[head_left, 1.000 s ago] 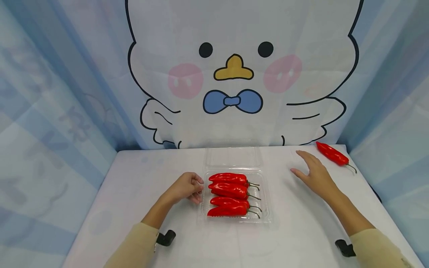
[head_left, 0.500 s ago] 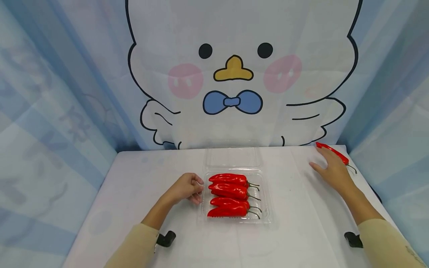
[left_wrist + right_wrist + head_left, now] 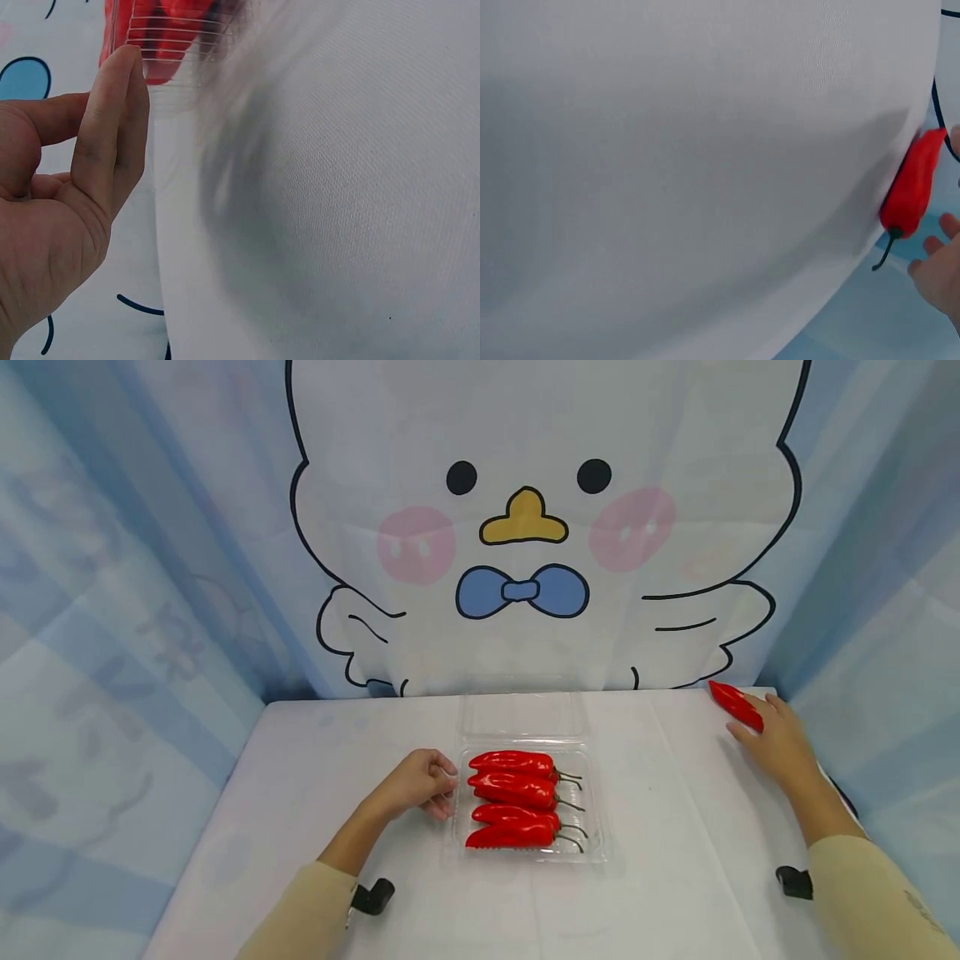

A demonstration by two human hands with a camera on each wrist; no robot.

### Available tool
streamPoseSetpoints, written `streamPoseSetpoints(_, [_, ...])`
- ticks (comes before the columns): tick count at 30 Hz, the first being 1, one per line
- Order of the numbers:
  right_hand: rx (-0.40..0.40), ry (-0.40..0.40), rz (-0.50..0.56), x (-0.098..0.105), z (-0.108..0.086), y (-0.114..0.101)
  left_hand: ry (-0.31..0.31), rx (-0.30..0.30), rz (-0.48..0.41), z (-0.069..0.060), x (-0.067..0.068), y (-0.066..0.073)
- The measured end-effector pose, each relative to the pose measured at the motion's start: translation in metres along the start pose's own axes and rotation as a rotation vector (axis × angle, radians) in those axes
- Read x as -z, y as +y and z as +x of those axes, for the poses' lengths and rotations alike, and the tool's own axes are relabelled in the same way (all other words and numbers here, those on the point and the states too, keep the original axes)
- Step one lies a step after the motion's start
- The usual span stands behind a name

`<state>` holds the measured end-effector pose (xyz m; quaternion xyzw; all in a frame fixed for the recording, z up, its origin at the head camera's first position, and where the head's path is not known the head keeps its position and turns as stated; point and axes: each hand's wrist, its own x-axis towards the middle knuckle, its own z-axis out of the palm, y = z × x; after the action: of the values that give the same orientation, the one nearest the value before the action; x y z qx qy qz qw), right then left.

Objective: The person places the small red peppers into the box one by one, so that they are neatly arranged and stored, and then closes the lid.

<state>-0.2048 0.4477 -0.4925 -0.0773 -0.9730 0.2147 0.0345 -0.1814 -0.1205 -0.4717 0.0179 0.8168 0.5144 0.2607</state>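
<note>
In the head view, a clear plastic clamshell box [image 3: 592,827] lies with its lid [image 3: 521,717] folded back. Several red chili peppers [image 3: 514,791] lie crosswise in it, stems to the right. My left hand [image 3: 420,782] is at the box's left edge; in the left wrist view its fingertips [image 3: 129,56] meet the ribbed wall, fingers fairly straight. Far right, my right hand [image 3: 776,739] spreads around the stem end of a lone red chili pepper [image 3: 733,705], hiding the stem. The right wrist view shows that pepper [image 3: 915,184] beside the spread fingers [image 3: 934,245], with a gap between them.
A white cloth covers the table [image 3: 300,827]. Behind it hangs a curtain [image 3: 525,652] with a cartoon bird, and blue curtains [image 3: 112,693] flank both sides. The lone pepper lies close to the table's far right corner.
My right hand has moved right, from left of the lone pepper to around its stem end. The pepper stays about where it was. My left hand and the box have not moved.
</note>
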Motion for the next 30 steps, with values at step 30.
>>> streamPoseSetpoints(30, [-0.029,-0.100,-0.056,0.003,0.016,0.022,0.001,-0.014,0.000,0.000,0.000,-0.002])
